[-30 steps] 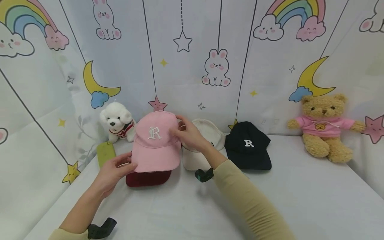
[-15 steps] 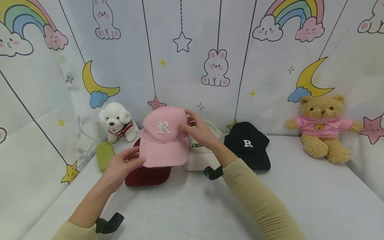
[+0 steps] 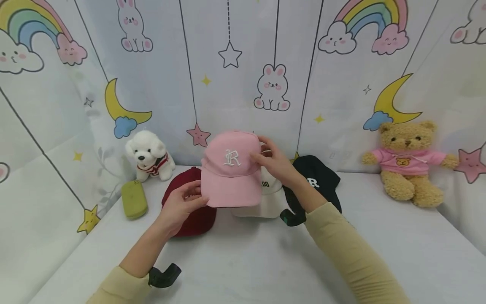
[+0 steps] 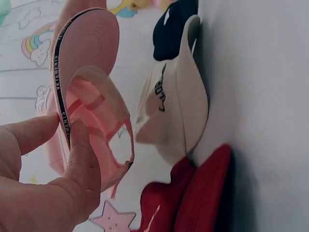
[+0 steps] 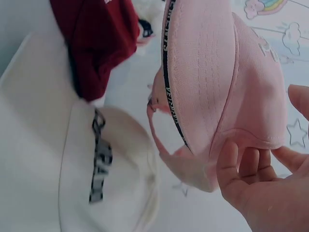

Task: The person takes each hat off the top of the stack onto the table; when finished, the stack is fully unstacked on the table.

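Note:
A pink baseball cap (image 3: 231, 169) with a white embroidered letter is held up in the air, brim facing me. My left hand (image 3: 184, 207) pinches the brim's left side; in the left wrist view, thumb and fingers press the brim edge (image 4: 59, 77), which has a black lettered trim. On the other side, my right hand (image 3: 275, 162) grips the side of the crown, and its fingers curl at the crown's edge in the right wrist view. Behind the pink cap, a cream cap (image 3: 271, 202) is partly covered. A dark red cap (image 3: 197, 223) lies left of it, partly hidden by my left hand.
A black cap (image 3: 319, 173) sits at the right of the row, partly behind my right wrist. The green case (image 3: 134, 199) and white toy dog (image 3: 146, 152) are at the left; a teddy bear (image 3: 408, 164) sits far right. A printed cloth (image 3: 235, 97) hangs behind the white table.
Both hands have carried the pink cap rightward and slightly up, from in front of the dark red cap to in front of the cream cap. More of the red cap now shows.

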Demonstrator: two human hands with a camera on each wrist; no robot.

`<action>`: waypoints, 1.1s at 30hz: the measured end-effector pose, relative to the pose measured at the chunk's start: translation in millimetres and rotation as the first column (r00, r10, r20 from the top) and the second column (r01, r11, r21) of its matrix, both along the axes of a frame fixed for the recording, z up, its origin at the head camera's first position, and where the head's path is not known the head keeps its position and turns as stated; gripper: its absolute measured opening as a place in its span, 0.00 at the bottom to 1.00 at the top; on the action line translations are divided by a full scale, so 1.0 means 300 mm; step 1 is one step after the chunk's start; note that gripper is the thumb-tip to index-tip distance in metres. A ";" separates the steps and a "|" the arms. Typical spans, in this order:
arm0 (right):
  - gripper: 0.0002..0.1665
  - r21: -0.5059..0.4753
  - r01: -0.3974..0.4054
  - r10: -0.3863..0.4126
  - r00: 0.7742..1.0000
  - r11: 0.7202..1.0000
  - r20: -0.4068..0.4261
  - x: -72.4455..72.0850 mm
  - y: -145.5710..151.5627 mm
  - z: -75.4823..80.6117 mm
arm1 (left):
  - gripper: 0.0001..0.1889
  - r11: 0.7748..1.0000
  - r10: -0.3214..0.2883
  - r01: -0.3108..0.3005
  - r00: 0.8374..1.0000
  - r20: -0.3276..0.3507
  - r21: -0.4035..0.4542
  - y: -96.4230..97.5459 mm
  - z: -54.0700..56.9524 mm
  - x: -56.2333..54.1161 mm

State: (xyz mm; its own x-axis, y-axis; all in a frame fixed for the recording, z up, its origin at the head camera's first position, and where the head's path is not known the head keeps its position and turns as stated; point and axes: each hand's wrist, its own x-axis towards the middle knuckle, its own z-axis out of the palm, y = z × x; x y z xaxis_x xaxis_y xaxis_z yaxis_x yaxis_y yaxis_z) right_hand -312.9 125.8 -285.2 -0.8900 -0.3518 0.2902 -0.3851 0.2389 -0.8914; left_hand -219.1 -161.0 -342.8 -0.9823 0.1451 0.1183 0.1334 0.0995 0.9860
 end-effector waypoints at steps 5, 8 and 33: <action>0.36 0.012 0.044 -0.044 0.999 0.999 0.005 0.005 0.082 0.002 | 0.30 1.000 -0.013 0.013 1.000 0.001 0.028 0.086 -0.011 -0.024; 0.37 0.024 0.071 -0.071 0.997 0.997 0.009 0.008 0.128 0.004 | 0.30 0.998 -0.025 0.026 1.000 -0.012 0.057 0.138 -0.017 -0.036; 0.41 0.120 0.245 -0.240 0.969 0.962 -0.055 0.047 0.451 0.021 | 0.30 0.974 -0.124 0.134 0.990 -0.066 0.181 0.486 -0.061 -0.096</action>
State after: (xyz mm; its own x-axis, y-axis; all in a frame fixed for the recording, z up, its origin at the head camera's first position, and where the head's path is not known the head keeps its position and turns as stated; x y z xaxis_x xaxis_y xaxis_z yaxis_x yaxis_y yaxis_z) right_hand -299.0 261.1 -278.8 -0.9418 -0.1625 0.2941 -0.3360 0.4374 -0.8341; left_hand -247.9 -15.2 -361.1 -0.9481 0.2407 0.2075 0.1870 -0.1054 0.9767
